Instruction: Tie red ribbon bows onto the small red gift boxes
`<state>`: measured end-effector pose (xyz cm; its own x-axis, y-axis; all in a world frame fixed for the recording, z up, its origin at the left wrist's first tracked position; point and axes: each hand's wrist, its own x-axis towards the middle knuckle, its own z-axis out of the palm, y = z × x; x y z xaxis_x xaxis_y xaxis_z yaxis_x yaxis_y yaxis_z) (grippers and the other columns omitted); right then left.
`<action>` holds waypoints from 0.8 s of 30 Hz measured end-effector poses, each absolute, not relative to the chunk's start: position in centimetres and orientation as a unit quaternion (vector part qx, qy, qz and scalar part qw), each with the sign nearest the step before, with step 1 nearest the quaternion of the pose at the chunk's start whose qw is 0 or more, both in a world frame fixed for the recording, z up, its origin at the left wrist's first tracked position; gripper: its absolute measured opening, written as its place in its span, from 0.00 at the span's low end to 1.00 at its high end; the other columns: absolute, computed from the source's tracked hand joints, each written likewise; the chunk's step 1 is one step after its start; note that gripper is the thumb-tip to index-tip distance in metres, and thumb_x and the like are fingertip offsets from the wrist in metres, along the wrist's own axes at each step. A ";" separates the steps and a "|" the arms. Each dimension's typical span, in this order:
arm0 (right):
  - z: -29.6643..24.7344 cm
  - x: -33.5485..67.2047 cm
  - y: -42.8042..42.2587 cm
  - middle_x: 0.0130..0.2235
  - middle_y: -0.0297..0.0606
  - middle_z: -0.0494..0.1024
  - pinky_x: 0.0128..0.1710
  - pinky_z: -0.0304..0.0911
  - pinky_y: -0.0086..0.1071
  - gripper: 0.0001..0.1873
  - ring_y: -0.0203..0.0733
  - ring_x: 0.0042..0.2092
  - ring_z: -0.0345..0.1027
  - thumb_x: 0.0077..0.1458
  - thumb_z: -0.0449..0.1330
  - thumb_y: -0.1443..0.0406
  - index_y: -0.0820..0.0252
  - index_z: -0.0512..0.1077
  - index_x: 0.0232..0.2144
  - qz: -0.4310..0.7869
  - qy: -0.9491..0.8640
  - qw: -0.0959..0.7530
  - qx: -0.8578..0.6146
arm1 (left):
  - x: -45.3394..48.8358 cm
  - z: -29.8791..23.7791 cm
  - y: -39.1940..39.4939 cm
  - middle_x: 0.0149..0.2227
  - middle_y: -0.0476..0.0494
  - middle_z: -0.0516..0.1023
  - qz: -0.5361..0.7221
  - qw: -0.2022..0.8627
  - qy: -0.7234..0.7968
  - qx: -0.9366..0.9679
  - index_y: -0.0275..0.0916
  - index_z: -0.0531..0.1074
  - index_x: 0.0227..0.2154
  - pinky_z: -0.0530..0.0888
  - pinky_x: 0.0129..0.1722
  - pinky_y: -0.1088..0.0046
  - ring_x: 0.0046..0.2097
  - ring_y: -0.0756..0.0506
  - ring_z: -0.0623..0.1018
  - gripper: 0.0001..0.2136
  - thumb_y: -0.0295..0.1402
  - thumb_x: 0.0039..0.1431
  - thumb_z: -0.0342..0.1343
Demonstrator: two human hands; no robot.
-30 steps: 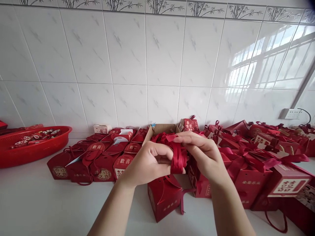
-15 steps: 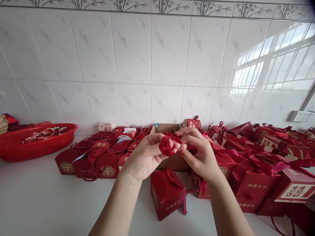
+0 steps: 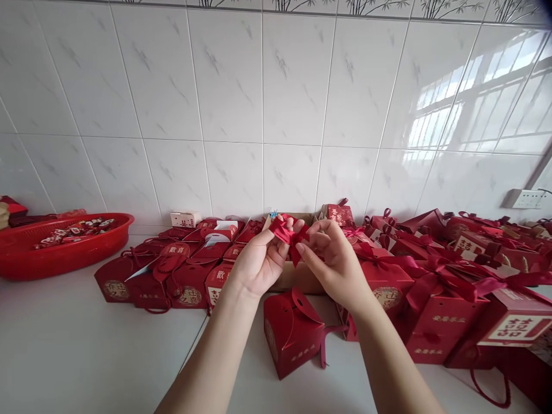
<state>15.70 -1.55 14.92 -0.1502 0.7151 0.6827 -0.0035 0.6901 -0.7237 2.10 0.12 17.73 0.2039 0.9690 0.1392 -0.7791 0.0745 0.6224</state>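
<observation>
A red ribbon (image 3: 282, 231), bunched like a bow, is held up between my two hands. My left hand (image 3: 263, 253) pinches its left side between thumb and fingers, palm turned up. At the other side, my right hand (image 3: 330, 253) has its thumb and fingertips closed on the ribbon's right part. Below them a single red gift box (image 3: 293, 339) stands on the white tabletop, its curved flaps folded together at the top. A dark red ribbon strip (image 3: 324, 345) lies against this box's right side. Part of a cardboard carton (image 3: 297, 282) shows behind my hands.
A red basin (image 3: 64, 253) with wrapped candies (image 3: 81, 230) sits at the left. Rows of red gift boxes (image 3: 190, 287) stand left of centre, and ribbon-tied boxes (image 3: 452, 322) crowd the right. The tiled wall (image 3: 233, 103) rises behind; a socket (image 3: 524, 199) is at its right.
The ribbon was a rounded bunch around my left fingers; now it spreads out into a bow-like shape. Both hands have moved slightly up and left, and the view has tilted a little downward.
</observation>
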 end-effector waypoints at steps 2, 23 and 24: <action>14.9 15.5 -1.6 0.29 0.28 0.67 0.27 0.56 0.27 0.09 0.31 0.28 0.59 0.58 0.56 0.64 0.54 0.56 0.35 0.284 -0.695 0.610 -0.254 | 2.4 17.6 0.2 0.31 0.42 0.80 0.616 0.705 0.166 0.308 0.31 0.75 0.32 0.76 0.28 0.86 0.38 0.49 0.82 0.09 0.21 0.61 0.49; 15.4 14.7 -3.7 0.28 0.28 0.65 0.20 0.52 0.24 0.09 0.29 0.23 0.54 0.58 0.55 0.67 0.54 0.54 0.33 0.307 -0.706 0.594 -0.235 | 2.4 17.0 0.8 0.28 0.50 0.81 0.699 0.551 0.126 0.437 0.37 0.77 0.23 0.77 0.37 0.79 0.36 0.49 0.81 0.09 0.30 0.38 0.71; 15.4 14.5 -3.8 0.28 0.28 0.64 0.19 0.50 0.24 0.10 0.28 0.22 0.53 0.57 0.54 0.67 0.54 0.54 0.33 0.299 -0.714 0.588 -0.236 | 2.3 17.1 0.8 0.27 0.51 0.80 0.704 0.557 0.127 0.422 0.37 0.76 0.23 0.77 0.38 0.80 0.35 0.50 0.81 0.09 0.30 0.39 0.70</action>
<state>14.52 -3.81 15.36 -0.1971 0.6880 0.6984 -0.0145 0.7102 -0.7038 2.27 0.82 17.06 -0.0238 0.8919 0.4516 -0.6771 -0.3467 0.6491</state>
